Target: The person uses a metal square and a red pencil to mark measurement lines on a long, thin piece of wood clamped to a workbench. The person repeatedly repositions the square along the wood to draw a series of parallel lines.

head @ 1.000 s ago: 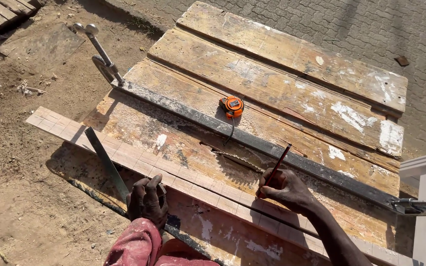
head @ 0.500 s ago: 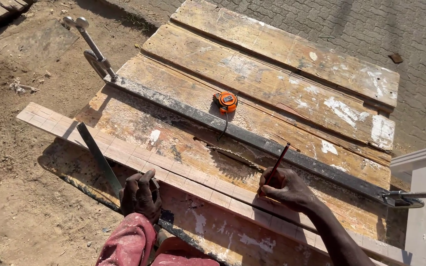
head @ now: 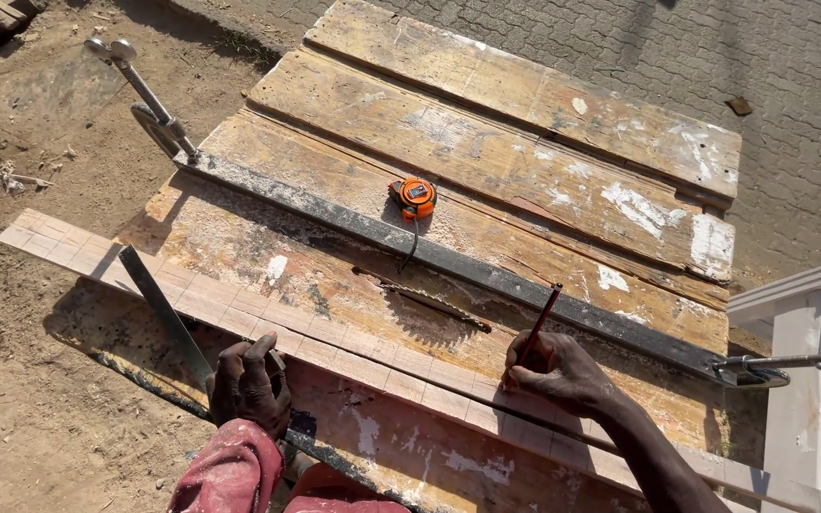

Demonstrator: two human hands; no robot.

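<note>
Both hands worked on one long pale wooden strip (head: 353, 347) that lay across the near side of the bench. His right hand (head: 558, 373) was closed around a red pencil (head: 536, 328), its tip down on the strip. His left hand (head: 249, 383), in a red sleeve (head: 230, 470), pressed down with curled fingers on a metal square (head: 168, 318) whose blade crossed the strip at an angle.

Just beyond the strip, a circular saw blade (head: 425, 299) stood up through a slot in the worn, paint-spattered plank tabletop (head: 486, 123). A long dark metal bar (head: 448, 261) ran diagonally across the planks behind the blade, ending in a clamp screw (head: 144, 95) at the far left. An orange tape measure (head: 416, 197) sat beside that bar.

Bare dirt (head: 40, 399) lay left of the bench, grey paving (head: 791, 57) beyond it, and a white post (head: 805, 380) stood at the right.
</note>
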